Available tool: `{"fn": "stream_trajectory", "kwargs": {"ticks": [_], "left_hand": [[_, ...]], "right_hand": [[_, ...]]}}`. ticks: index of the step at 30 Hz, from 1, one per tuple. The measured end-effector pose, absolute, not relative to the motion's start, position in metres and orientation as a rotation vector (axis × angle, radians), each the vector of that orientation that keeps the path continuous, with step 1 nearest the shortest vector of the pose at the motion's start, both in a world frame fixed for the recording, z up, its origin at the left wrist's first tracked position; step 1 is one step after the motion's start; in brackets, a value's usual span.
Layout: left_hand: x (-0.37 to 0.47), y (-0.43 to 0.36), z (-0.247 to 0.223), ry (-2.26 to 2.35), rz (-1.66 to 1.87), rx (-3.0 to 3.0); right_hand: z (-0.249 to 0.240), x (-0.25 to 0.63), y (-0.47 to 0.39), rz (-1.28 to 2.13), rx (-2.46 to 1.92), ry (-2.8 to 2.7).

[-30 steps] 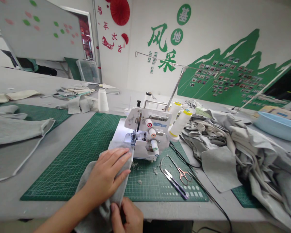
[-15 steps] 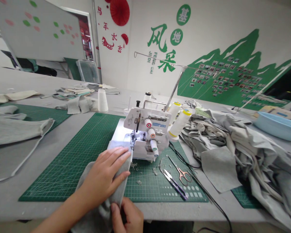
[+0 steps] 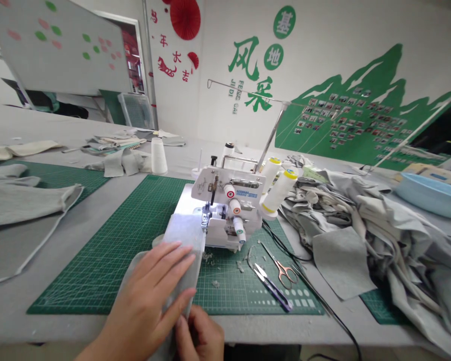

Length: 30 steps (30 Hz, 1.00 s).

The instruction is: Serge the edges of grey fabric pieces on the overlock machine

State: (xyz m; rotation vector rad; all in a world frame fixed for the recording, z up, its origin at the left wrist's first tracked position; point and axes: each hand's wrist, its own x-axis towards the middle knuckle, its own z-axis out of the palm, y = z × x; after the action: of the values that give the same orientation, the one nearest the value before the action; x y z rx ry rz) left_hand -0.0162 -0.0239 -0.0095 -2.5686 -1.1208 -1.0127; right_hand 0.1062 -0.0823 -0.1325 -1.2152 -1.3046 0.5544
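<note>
A strip of light grey fabric (image 3: 182,231) runs from the front table edge up to the needle area of a white overlock machine (image 3: 231,200). My left hand (image 3: 154,288) lies flat on this fabric with its fingers stretched out, a little short of the machine's presser foot. Close to the table edge, my right hand (image 3: 199,333) pinches the fabric's right edge between thumb and fingers. The fabric's lower end is partly hidden under both hands. The machine's lamp lights the fabric's far end.
On the green cutting mat (image 3: 108,260), thread snips (image 3: 272,288) and scissors (image 3: 280,265) lie right of the machine among lint scraps. A heap of grey fabric (image 3: 361,220) and a blue basin (image 3: 432,195) are at right. A white thread cone (image 3: 158,156) stands behind left.
My left hand has slid back along the fabric toward me, away from the presser foot, baring more of the far end. My right hand keeps its pinch, nearly in place.
</note>
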Motion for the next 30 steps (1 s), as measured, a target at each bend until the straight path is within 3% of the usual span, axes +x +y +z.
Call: {"fn": "stream_trajectory", "kwargs": {"ticks": [10, 30], "left_hand": [[-0.012, -0.037, -0.032, -1.230, -0.846, -2.489], [0.000, -0.027, -0.024, -1.321, -0.851, -2.518]], "right_hand": [[-0.128, 0.107, -0.084, 0.633, -1.202, -1.275], [-0.129, 0.107, -0.082, 0.625, -1.212, -1.270]]}}
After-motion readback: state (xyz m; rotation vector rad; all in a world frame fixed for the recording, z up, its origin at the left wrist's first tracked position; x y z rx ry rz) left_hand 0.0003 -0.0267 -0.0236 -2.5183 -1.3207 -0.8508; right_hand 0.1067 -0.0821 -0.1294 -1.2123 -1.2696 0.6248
